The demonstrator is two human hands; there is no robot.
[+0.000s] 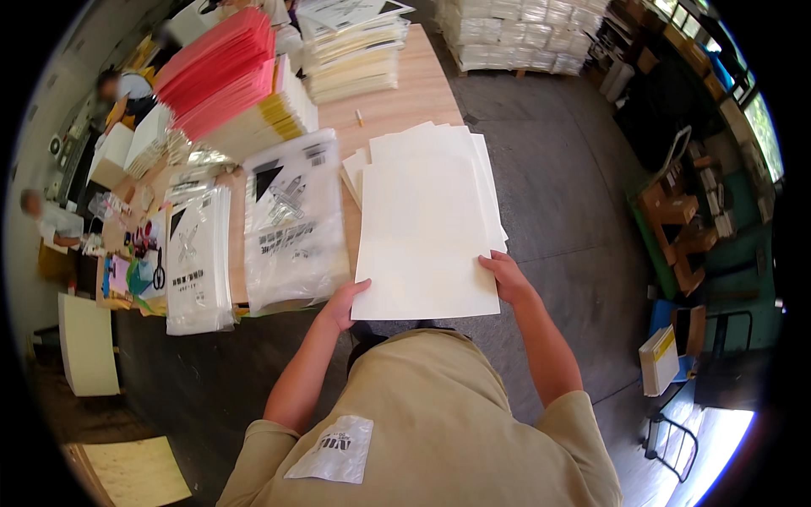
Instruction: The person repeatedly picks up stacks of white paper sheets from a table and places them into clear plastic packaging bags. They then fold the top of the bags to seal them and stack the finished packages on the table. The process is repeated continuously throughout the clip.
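Both my hands grip a white paper sheet or thin stack of sheets (431, 245) by its near corners; how many layers is hard to tell. My left hand (345, 306) pinches the left edge near the bottom corner, thumb on top. On the opposite edge, my right hand (507, 275) holds on a little higher up, its thumb also on top. Beneath and beyond lie more white sheets (422, 141), fanned unevenly on the wooden table. Just left of them sits a pile of printed clear plastic bags (296, 220), black graphics on their faces.
Further left is a second pile of printed packs (198, 262). Behind stand tall stacks of red sheets (220, 72) and cream sheets (355, 55). Black scissors (159, 272) lie among clutter. A wrapped pallet load (524, 34) stands far off; two people (59, 224) are at the left.
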